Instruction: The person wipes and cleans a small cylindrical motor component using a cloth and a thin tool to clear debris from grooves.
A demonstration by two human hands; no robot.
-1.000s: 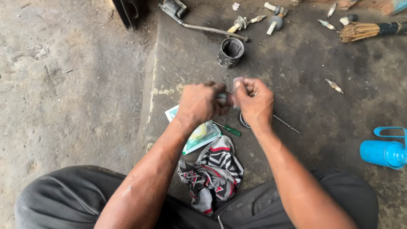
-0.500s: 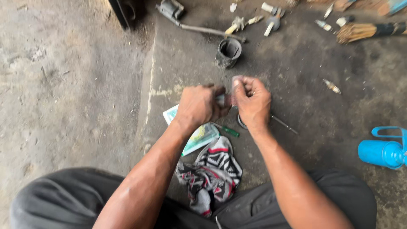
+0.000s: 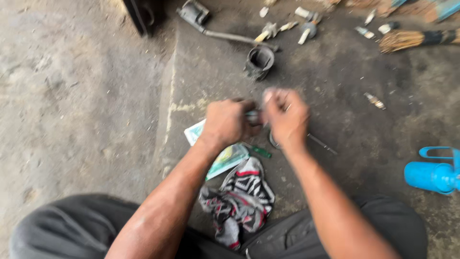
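Metal, small and blurred, the part [image 3: 255,116] sits crosswise between both fists: left hand [image 3: 229,122] clenched around one end, right hand [image 3: 286,117] pinching the other, above the patterned rag [image 3: 242,199].

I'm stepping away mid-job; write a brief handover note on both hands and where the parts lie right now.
Left hand and right hand are closed together on a small part, too blurred to identify.
Below them on the concrete floor: a green packet, a patterned rag, a thin metal rod.
Above: a dark cylindrical part.
Far right: a blue container.
Done or left: cannot tell.
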